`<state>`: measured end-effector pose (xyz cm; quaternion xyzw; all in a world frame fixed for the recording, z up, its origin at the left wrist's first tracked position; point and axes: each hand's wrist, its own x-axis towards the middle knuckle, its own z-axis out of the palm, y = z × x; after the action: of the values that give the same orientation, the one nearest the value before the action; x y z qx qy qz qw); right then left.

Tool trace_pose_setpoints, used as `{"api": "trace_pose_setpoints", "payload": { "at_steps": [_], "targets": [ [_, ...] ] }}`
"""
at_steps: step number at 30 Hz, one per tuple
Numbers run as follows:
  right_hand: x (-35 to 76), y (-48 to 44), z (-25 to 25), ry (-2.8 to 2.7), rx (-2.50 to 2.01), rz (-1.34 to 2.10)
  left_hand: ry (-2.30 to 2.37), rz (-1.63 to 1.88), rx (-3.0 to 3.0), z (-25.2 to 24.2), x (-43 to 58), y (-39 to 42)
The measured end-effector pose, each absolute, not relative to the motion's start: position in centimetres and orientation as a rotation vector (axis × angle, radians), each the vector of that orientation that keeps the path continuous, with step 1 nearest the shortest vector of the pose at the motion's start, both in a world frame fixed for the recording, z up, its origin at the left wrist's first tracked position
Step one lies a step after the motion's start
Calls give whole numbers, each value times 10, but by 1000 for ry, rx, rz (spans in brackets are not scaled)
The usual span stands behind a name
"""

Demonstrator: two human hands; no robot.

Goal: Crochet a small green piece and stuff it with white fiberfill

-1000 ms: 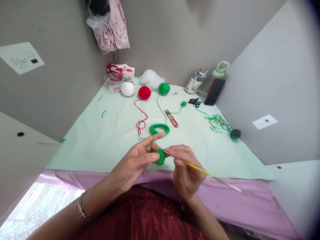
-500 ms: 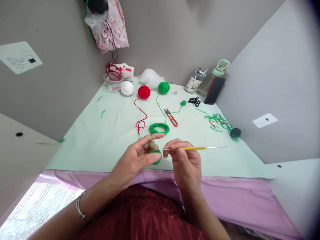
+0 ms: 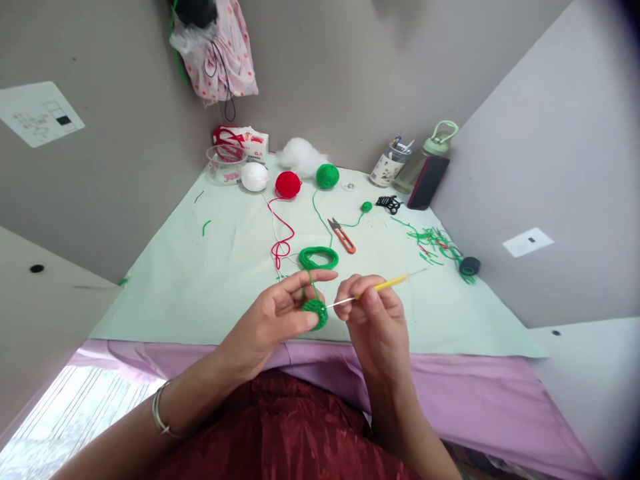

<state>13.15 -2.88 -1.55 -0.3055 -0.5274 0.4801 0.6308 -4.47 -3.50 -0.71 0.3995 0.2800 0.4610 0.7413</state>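
Between the thumb and fingers of my left hand (image 3: 273, 320) is a small round green crochet piece (image 3: 316, 315). Green yarn runs from it up over my outstretched left index finger. My right hand (image 3: 375, 317) pinches the yellow handle of a crochet hook (image 3: 393, 283), whose thin metal shaft reaches left to the edge of the piece. The hook's tip is too small to make out in the stitches. Just beyond my fingers lies a loose coil of green yarn (image 3: 319, 258), with a strand leading back to a green yarn ball (image 3: 327, 176).
Orange-handled thread snips (image 3: 342, 236) lie beyond the coil. A red yarn ball (image 3: 289, 185), a white yarn ball (image 3: 255, 177) and white stuffing (image 3: 303, 157) sit at the back. Yarn scraps (image 3: 435, 243) and black tape (image 3: 469, 266) are at right, a bottle (image 3: 416, 167) behind. Walls enclose the table.
My right hand has shifted slightly right, and the hook now slants, its right end raised. The green piece has turned, showing more of its face, and moved a little right.
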Motion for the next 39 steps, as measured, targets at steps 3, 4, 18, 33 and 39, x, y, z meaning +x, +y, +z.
{"api": "trace_pose_setpoints", "payload": {
  "at_steps": [3,4,18,33,39],
  "targets": [
    [128,-33,-22,-1330,-755,886,652,1036,950,-9,-42,-38],
    [127,-34,-24,-1345,-779,832,655,1032,976,-10,-42,-39],
    [125,-27,-16,-1178,-667,1049,683,1033,1016,-6,-48,-32],
    [144,-39,-11,-1755,-627,512,1005,1147,1504,-2,-48,-38],
    [141,-43,-28,-1883,-662,173,948,1060,1266,-4,-44,-37]
  ]
}}
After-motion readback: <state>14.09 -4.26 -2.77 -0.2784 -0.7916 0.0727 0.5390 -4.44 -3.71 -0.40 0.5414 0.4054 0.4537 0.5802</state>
